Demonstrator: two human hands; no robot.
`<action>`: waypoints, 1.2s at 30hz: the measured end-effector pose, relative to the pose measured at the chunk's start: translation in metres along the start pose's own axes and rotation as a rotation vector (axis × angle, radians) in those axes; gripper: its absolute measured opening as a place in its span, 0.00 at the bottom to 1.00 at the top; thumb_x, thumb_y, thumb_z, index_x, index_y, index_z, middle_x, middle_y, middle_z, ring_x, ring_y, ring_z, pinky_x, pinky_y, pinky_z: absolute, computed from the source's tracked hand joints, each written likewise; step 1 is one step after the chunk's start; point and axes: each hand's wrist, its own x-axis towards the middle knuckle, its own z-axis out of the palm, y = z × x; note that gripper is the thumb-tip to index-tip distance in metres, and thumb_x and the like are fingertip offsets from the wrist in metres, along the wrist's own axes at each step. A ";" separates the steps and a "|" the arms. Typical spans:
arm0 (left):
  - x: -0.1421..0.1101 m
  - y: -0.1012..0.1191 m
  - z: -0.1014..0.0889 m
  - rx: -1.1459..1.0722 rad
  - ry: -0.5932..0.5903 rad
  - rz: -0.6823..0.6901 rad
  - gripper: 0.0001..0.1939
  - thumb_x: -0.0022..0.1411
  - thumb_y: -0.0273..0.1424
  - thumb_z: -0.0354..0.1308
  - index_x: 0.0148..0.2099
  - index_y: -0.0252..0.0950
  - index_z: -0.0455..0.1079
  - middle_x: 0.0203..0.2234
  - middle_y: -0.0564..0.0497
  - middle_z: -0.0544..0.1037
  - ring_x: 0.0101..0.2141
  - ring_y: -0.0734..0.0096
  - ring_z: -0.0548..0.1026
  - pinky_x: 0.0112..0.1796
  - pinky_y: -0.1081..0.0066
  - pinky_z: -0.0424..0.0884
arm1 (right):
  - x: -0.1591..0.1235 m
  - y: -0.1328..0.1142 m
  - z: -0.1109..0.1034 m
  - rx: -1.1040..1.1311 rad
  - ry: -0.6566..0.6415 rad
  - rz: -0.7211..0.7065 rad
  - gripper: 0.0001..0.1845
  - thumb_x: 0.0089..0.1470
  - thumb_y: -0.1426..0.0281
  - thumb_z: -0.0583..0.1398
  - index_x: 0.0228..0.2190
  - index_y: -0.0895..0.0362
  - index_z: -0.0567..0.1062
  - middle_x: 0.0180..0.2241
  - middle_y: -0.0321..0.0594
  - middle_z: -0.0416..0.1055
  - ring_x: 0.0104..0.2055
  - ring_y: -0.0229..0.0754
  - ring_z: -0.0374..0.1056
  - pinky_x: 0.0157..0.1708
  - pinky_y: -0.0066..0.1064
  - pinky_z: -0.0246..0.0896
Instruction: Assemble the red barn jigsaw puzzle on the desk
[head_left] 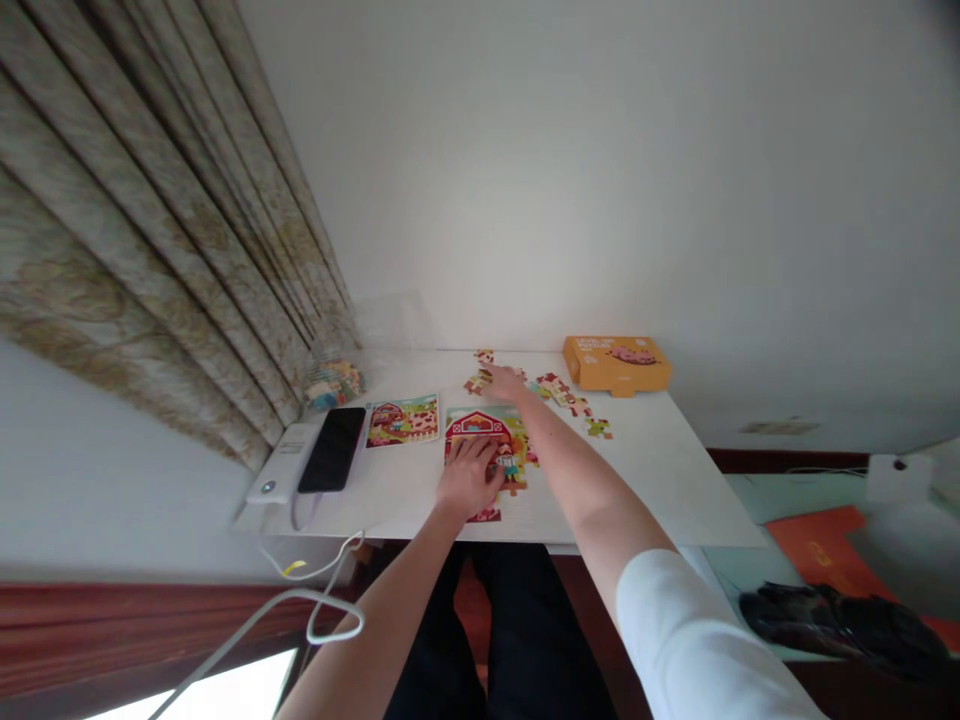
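Observation:
A partly assembled farm jigsaw puzzle with a red barn lies on the white table. My left hand rests flat on its lower part, fingers spread over the pieces. My right hand reaches past the puzzle to the loose pieces scattered near the table's far edge; its fingers lie among them, and whether they grip one is not visible. A printed reference picture of the farm lies left of the puzzle.
An orange puzzle box sits at the far right of the table. A black phone on a white power bank lies at the left, with a white cable hanging off the edge. A bag of pieces rests by the curtain.

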 end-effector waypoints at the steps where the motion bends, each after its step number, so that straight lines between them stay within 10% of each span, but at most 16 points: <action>1: 0.000 0.000 0.000 -0.002 -0.001 -0.004 0.19 0.67 0.35 0.59 0.59 0.39 0.73 0.57 0.44 0.77 0.58 0.52 0.72 0.63 0.49 0.63 | 0.006 0.004 -0.004 -0.019 -0.029 0.018 0.32 0.52 0.62 0.69 0.58 0.52 0.75 0.57 0.50 0.75 0.61 0.58 0.67 0.62 0.49 0.58; 11: 0.001 0.001 -0.001 -0.014 0.009 -0.006 0.18 0.67 0.32 0.58 0.58 0.38 0.74 0.57 0.46 0.77 0.57 0.56 0.72 0.63 0.52 0.62 | 0.001 0.013 -0.035 -0.064 -0.005 0.153 0.14 0.60 0.69 0.61 0.48 0.55 0.77 0.48 0.46 0.79 0.50 0.47 0.74 0.48 0.34 0.66; 17: 0.002 -0.002 0.002 0.008 0.026 0.017 0.17 0.70 0.31 0.55 0.58 0.39 0.74 0.58 0.45 0.77 0.58 0.56 0.71 0.62 0.53 0.62 | -0.081 0.024 -0.060 0.359 0.234 0.214 0.22 0.53 0.69 0.61 0.51 0.54 0.70 0.30 0.34 0.77 0.30 0.40 0.71 0.30 0.28 0.62; 26: 0.006 0.007 0.001 0.170 -0.039 0.044 0.17 0.73 0.31 0.50 0.57 0.37 0.76 0.54 0.41 0.79 0.54 0.51 0.75 0.56 0.52 0.68 | -0.241 0.028 -0.040 0.924 0.275 0.275 0.21 0.41 0.61 0.71 0.35 0.53 0.70 0.26 0.35 0.75 0.29 0.43 0.71 0.29 0.31 0.63; 36: -0.041 -0.009 -0.021 0.025 -0.029 0.242 0.21 0.71 0.38 0.56 0.62 0.38 0.73 0.60 0.42 0.75 0.60 0.53 0.71 0.65 0.50 0.62 | -0.272 0.032 -0.019 0.884 0.332 0.217 0.31 0.44 0.51 0.71 0.47 0.51 0.75 0.41 0.41 0.75 0.36 0.45 0.74 0.33 0.35 0.73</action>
